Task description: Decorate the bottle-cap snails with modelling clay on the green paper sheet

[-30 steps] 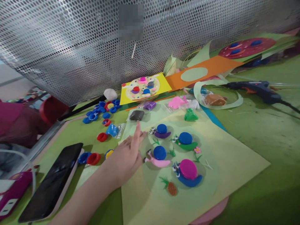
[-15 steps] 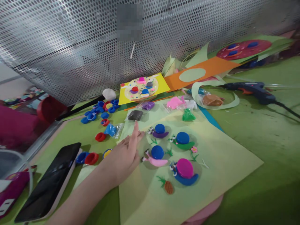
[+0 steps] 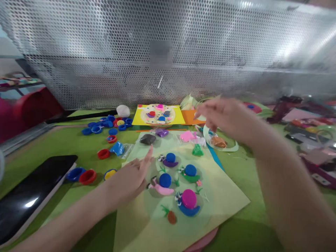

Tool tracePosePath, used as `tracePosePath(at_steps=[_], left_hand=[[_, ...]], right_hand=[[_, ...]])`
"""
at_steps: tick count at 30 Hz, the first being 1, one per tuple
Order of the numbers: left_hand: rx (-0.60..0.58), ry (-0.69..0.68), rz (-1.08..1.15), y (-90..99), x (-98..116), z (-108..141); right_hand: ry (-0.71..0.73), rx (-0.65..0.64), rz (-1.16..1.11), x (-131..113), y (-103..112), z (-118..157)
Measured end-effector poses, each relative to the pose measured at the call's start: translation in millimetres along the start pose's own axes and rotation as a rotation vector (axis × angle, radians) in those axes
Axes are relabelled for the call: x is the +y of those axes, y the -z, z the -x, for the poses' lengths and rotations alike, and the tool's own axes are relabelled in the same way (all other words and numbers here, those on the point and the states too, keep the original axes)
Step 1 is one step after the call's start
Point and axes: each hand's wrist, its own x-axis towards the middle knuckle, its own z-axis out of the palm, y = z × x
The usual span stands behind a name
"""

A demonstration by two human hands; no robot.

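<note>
My left hand [image 3: 128, 178] lies on the left part of the pale yellow-green paper [image 3: 217, 206], index finger stretched out and nothing in its grasp. Right of it are several snail figures with bottle-cap shells: a pink snail [image 3: 164, 189], a purple snail [image 3: 170, 163], a green snail [image 3: 191, 177] and a blue one with a magenta cap [image 3: 189, 198]. A small brown clay pineapple [image 3: 171, 217] sits below them. My right hand [image 3: 223, 113] is raised above the back right of the paper, fingers bent down and blurred; whether they hold anything is unclear.
Bagged clay lies behind the snails: black [image 3: 147, 139], purple [image 3: 161, 132], pink [image 3: 187, 136], green [image 3: 197, 150] and brown [image 3: 218, 141]. Loose bottle caps [image 3: 105, 122] and a phone [image 3: 34, 192] are at left. A yellow picture card [image 3: 136, 119] stands before the perforated metal wall [image 3: 105, 70].
My right hand has come into view from the right and is up over the back of the table. The view has levelled and turned right. My left hand stays on the paper.
</note>
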Motion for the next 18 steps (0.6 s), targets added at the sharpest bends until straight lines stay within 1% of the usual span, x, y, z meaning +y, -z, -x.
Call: tracePosePath(at_steps=[2, 5, 7, 9, 12, 15, 18], left_hand=[[0.001, 0.018, -0.025, -1.9, 1.6, 0.2], [0.008, 0.056, -0.081, -0.3, 6.4, 0.7], [-0.006, 0.051, -0.087, 2.3, 8.9, 0.9], [-0.028, 0.038, -0.081, 5.3, 10.3, 0.6], [-0.057, 0.050, -0.091, 9.8, 12.4, -0.1], [-0.083, 0.058, -0.094, 12.4, 14.0, -0.5], [-0.060, 0.045, -0.075, 10.8, 12.5, -0.4]], right_hand=[[-0.064, -0.059, 0.115, 5.9, -15.2, -5.1], [-0.167, -0.064, 0.237, 34.2, -45.7, -12.6], [-0.175, -0.116, 0.263, 54.1, -61.7, -16.5], [-0.168, -0.173, 0.285, 66.6, -71.5, -18.7], [-0.150, -0.241, 0.325, 68.7, -78.5, -18.6], [-0.148, -0.299, 0.360, 59.8, -81.9, -16.2], [-0.164, -0.324, 0.373, 51.4, -83.5, -14.6]])
